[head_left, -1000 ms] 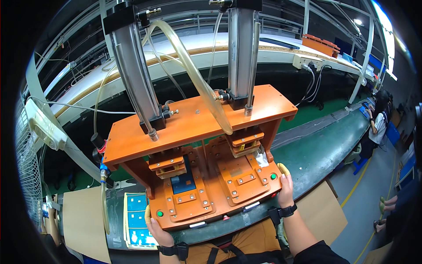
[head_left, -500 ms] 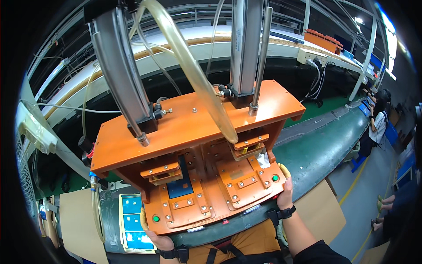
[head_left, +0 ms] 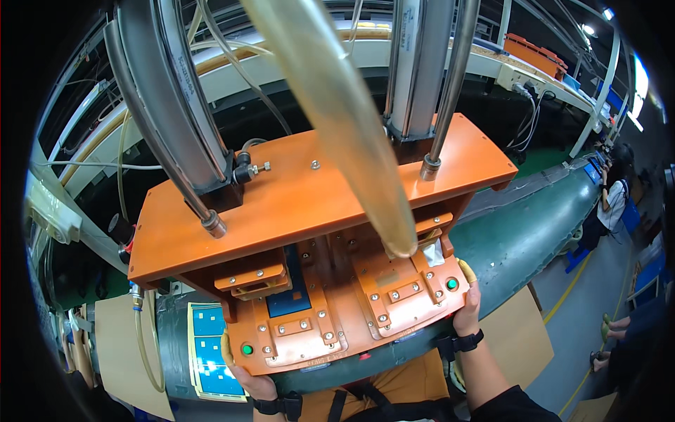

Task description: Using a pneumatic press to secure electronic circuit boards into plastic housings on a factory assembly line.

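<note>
Both my hands are at the front corners of an orange pneumatic press (head_left: 394,320). My left hand (head_left: 247,376) grips the left edge of its base, beside a green button (head_left: 247,349). On the right edge, my right hand (head_left: 469,309) holds the base beside another green button (head_left: 451,283). Yellow covers show on the fingers; the other fingers are hidden by the base. A blue sheet (head_left: 288,302) lies in the left bay, partly under the left press head (head_left: 253,278). A white scrap (head_left: 433,253) sits by the right press head (head_left: 434,224).
Blue sheets on cream backing (head_left: 214,352) lie left of the press, near a cardboard sheet (head_left: 130,359). Two cylinders (head_left: 176,98) and a thick translucent hose (head_left: 351,126) rise above it. A green bench (head_left: 531,211) stretches right, where another person (head_left: 612,200) works.
My view has shifted closer to the press, so the cylinders and hose look larger. Both hands stay on the base edges.
</note>
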The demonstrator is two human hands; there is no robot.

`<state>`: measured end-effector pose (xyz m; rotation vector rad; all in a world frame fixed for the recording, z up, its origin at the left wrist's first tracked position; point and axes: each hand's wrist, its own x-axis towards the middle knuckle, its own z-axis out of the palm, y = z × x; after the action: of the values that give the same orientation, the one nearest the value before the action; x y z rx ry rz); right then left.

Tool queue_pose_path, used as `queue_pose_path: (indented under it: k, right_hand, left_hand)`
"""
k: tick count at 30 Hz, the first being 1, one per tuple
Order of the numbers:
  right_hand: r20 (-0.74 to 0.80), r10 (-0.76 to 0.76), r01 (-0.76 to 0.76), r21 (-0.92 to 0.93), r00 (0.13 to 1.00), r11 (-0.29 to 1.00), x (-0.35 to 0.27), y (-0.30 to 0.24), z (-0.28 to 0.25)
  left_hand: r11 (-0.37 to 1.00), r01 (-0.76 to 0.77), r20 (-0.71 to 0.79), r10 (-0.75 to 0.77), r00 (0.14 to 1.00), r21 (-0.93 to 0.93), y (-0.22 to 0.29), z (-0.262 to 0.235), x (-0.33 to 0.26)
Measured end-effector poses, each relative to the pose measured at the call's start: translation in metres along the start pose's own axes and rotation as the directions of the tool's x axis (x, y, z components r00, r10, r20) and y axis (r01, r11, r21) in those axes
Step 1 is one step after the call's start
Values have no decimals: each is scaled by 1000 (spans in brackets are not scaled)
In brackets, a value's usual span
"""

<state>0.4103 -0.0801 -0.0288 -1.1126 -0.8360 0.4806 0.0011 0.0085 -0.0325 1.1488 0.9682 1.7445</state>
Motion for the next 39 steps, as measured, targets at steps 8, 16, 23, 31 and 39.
queue_pose_path:
  k: [8,16,23,31,39]
  right_hand:
    - [2,-11,12,-42,1000,999,3,1,-7]
    - [-26,43,-42,34,999,999,-3,-6,3]
    - [-2,-4,4,0,1000,1000,-2,0,1]
    - [-34,63,-61,61,997,996,-3,14,-6]
    - [-47,54,-50,84,997,995,-5,14,-6]
  left_hand:
    - [998,48,33,-46,998,-50,8,6,2]
    - [999,-14,35,15,999,-31,9,7,2]
    - [998,47,98,-42,994,-49,15,-4,-2]
    - [998,-6,105,13,994,-66,8,-5,4]
    - [918,230,36,-231,972,-324,26,-15,12]
